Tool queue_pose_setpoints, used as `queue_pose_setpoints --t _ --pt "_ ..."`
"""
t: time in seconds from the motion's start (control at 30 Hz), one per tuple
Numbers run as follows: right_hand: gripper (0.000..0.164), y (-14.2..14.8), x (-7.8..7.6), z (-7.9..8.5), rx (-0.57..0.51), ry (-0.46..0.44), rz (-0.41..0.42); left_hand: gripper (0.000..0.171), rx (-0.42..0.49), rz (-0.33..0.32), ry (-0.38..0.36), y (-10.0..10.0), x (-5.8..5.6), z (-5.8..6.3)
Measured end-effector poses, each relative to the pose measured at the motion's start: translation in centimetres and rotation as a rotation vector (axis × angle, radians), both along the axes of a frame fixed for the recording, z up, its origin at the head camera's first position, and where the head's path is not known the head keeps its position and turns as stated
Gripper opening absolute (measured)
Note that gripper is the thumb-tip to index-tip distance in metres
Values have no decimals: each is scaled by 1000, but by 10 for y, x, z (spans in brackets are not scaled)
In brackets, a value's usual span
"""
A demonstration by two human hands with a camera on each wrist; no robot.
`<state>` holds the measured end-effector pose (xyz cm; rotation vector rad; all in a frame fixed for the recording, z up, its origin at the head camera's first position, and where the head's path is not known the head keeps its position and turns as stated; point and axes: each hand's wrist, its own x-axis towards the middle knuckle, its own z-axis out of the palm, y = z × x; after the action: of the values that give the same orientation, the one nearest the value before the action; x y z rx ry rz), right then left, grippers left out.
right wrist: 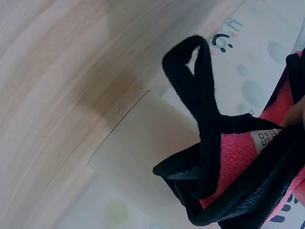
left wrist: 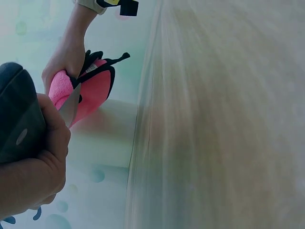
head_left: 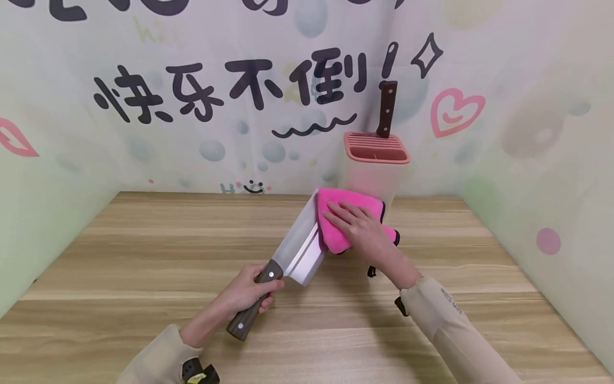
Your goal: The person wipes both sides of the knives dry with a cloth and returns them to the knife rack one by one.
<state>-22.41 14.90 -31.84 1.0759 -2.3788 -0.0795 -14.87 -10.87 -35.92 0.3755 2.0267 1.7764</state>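
A cleaver with a broad steel blade slants up over the table, and my left hand grips its dark wooden handle. A pink cloth with black edging lies over the tip end of the blade. My right hand holds that cloth against the blade, fingers spread over its upper face; the thumb is hidden in the head view. From the left wrist view, the cloth is folded about the blade's end. A black loop of the cloth hangs free in the right wrist view.
Behind the cloth stands a pale knife block with a pink slotted top. A knife with a brown riveted handle is upright in it. The wood-grain table meets printed fabric walls at the back and sides.
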Motion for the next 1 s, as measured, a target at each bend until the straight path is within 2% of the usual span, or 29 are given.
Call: queue_pose_setpoints --t 0.33,0.7,1.0 --pt "57 1 -4 2 -19 -22 -21 12 -9 -2 1 1 -1 0" --pt "54 -5 1 6 27 43 -38 16 -13 -6 12 5 -1 2" --pt "56 -14 9 6 76 95 6 15 -11 0 13 9 -3 2"
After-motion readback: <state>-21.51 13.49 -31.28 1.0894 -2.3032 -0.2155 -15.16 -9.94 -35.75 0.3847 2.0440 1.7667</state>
